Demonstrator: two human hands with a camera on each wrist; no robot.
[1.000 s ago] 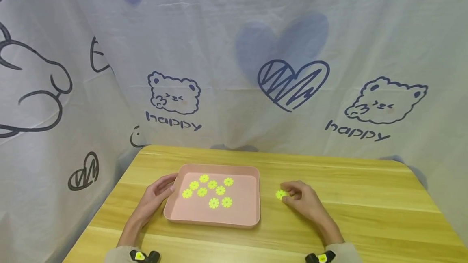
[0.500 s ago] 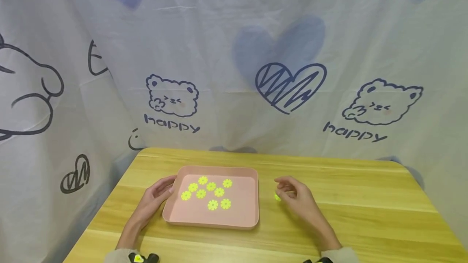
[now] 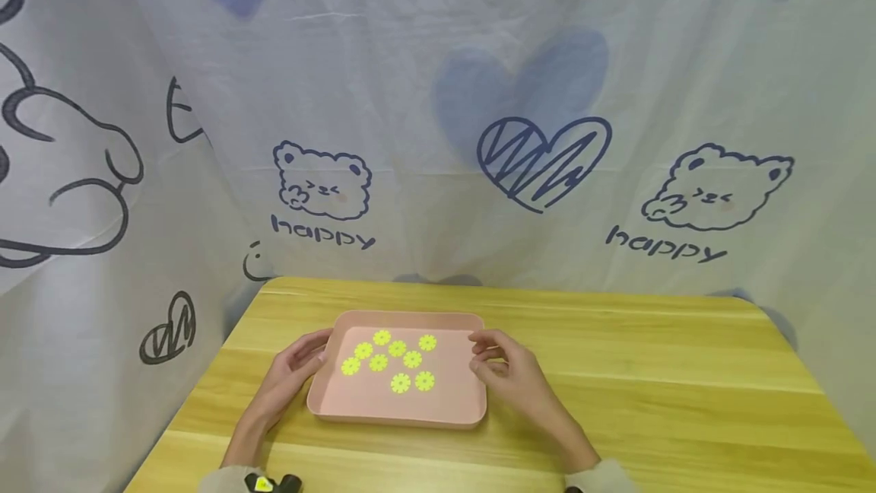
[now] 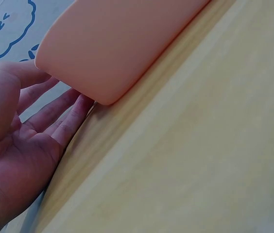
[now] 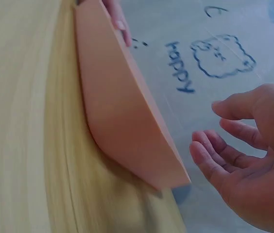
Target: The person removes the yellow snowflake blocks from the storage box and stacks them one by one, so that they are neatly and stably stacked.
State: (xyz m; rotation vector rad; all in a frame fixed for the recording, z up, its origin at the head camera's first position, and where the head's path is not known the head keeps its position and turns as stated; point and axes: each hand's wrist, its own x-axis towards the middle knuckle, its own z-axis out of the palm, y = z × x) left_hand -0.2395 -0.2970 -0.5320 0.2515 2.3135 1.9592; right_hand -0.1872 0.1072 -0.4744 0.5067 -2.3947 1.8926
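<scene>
A pink rectangular tray [image 3: 397, 422] with a low rim stands on the table. Several bright yellow flower-shaped pieces [image 3: 400, 383] lie flat in it, mostly towards the left and back. My left hand [image 3: 290, 371] holds the tray's left side; in the left wrist view its thumb is at the wall, and the other fingers reach to the bottom corner. My right hand [image 3: 513, 379] hovers at the tray's right rim, its fingers loosely bent and spread. The right wrist view shows the thumb [image 5: 236, 107] apart from the fingers, with nothing visible between. No flower piece shows beside the tray.
The wood-grain table [image 3: 671, 394] extends to the right of the tray and in front of it. Pale cloth [image 3: 424, 97], printed with bears and hearts, hangs behind the table and along its left.
My right hand has moved left from the table to the tray's right rim. The flower piece formerly at its fingertips is out of sight. The left hand stays at the tray.
</scene>
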